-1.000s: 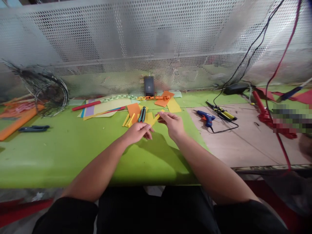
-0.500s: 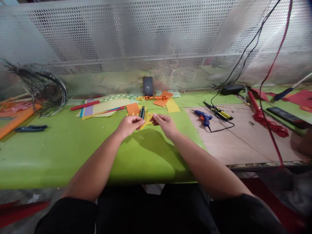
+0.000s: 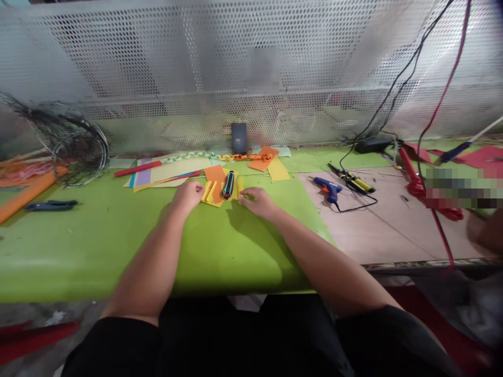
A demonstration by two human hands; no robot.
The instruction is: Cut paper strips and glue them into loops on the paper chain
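My left hand (image 3: 188, 196) is closed, its fingertips pinching the edge of a folded yellow paper strip (image 3: 206, 191) beside similar strips. These lie over orange and yellow paper pieces on the green table. My right hand (image 3: 257, 202) is low over the table, thumb and fingers apart, next to a yellow paper piece (image 3: 240, 184). Between both hands lies a black and teal stapler-like tool (image 3: 228, 185). Behind, a paper chain (image 3: 236, 157) of green, yellow and orange links stretches across the table.
Coloured paper sheets (image 3: 173, 170) and a red rolled paper (image 3: 137, 168) lie at the back left. On a board at right are a blue glue gun (image 3: 329, 189) and yellow-handled pliers (image 3: 359, 183). A wire coil (image 3: 80, 149) stands left; a red cable (image 3: 444, 84) hangs at right.
My hands have moved apart. The left carried a yellow strip leftward to the other strips; the right has loosened its pinch and moved slightly down. The stapler-like tool is now uncovered.
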